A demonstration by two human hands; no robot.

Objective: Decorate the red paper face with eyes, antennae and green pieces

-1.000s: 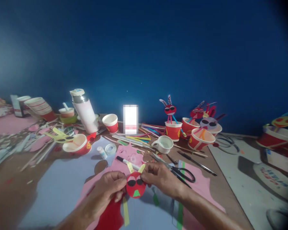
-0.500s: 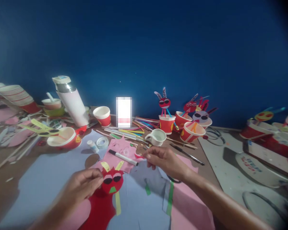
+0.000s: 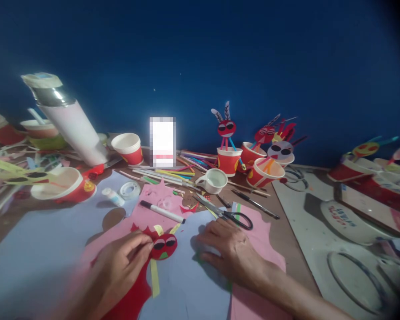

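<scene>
My left hand [image 3: 128, 255] pinches a round red paper face [image 3: 165, 250] by its left edge. The face has black-and-pink eyes, yellow horns and a green mouth. My right hand [image 3: 222, 246] rests palm down, fingers apart, on the light blue paper [image 3: 180, 284]; a bit of green shows beneath its fingers. Just beyond that hand lie black-handled scissors [image 3: 225, 213]. A jagged red scrap [image 3: 189, 209] is to their left. Below the face are a yellow paper strip [image 3: 155, 278] and red paper [image 3: 131, 295].
A marker [image 3: 162, 212] lies across pink paper [image 3: 153, 193]. Behind it stand a small white cup [image 3: 215, 181], paper cups [image 3: 128, 149] and a leaning flask [image 3: 70, 124]. Decorated cups [image 3: 229, 161] line the right back. A pen [image 3: 256, 204] and tape roll [image 3: 130, 191] lie nearby.
My right hand has come down from above the scissors area onto the blue paper, and the red scrap now lies apart from it. The face stays in my left hand. The view has shifted.
</scene>
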